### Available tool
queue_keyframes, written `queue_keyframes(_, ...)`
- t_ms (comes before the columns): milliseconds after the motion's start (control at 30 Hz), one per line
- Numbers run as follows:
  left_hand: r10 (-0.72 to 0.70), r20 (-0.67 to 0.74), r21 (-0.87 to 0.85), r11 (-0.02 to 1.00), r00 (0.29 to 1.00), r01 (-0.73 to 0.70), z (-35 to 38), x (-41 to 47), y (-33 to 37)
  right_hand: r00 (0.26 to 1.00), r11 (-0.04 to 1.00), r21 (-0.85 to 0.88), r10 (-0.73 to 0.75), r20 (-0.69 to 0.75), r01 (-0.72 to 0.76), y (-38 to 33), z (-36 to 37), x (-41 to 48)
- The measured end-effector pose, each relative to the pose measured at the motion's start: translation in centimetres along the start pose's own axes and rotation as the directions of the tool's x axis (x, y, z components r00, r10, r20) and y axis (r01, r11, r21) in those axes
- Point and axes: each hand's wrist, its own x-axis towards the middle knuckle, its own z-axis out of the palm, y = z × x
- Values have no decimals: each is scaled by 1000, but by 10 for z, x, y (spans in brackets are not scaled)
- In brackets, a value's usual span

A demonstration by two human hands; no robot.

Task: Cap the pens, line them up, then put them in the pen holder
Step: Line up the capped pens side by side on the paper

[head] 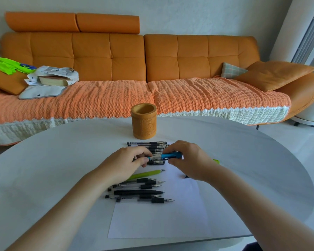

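Observation:
A blue pen (168, 155) lies level between both hands. My left hand (129, 163) grips its left end and my right hand (188, 159) pinches its blue cap end. Behind the hands, several capped black pens (149, 143) lie side by side in a row. Nearer me, a green pen (147, 173) and several uncapped black pens (140, 192) lie with tips pointing right on a white sheet of paper (159, 221). The round bamboo pen holder (144, 121) stands upright and empty at the far side of the table. A green cap (216, 161) peeks out past my right wrist.
The white oval table (43, 169) carries everything. Behind it runs an orange sofa (127, 57) with a knitted cover, cushions at the right, and a bag with a book (52, 79) at the left.

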Motion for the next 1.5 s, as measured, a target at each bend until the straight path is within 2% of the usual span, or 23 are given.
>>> queue_keyframes(133,8,15,6,1000,1000,-8,0,0,5,998,999,21,-50,31,49,-8,2,-2)
queue_keyframes(267,14,13,-12,1000,1000,-13,-1,0,7,999,996,94,3,47,-8,-11,5,-3)
queue_keyframes(467,-9,-5,-14,1000,1000,9,-6,-1,4,1000,991,133,14,-21,-11,-12,11,-4)
queue_keyframes(700,108,-68,3,994,992,-108,-6,-4,0,998,984,177,-8,-60,18,-14,18,-8)
queue_keyframes(867,197,-108,-3,980,975,-198,-6,-7,-1,1000,974,228,18,14,-21,-16,19,-7)
queue_keyframes(967,177,-101,-1,984,979,-178,-4,-4,-5,999,982,190,13,40,-20,-15,18,-3)
queue_keyframes(1100,107,18,92,990,994,-108,0,2,-13,998,997,49,58,28,-59,-14,25,4)
queue_keyframes(1267,52,-24,151,987,998,-48,2,6,-19,995,991,-94,95,10,-93,-14,32,8)
queue_keyframes(1500,21,-23,174,985,1000,-17,2,6,-32,994,990,-89,107,-26,-109,-13,38,13)
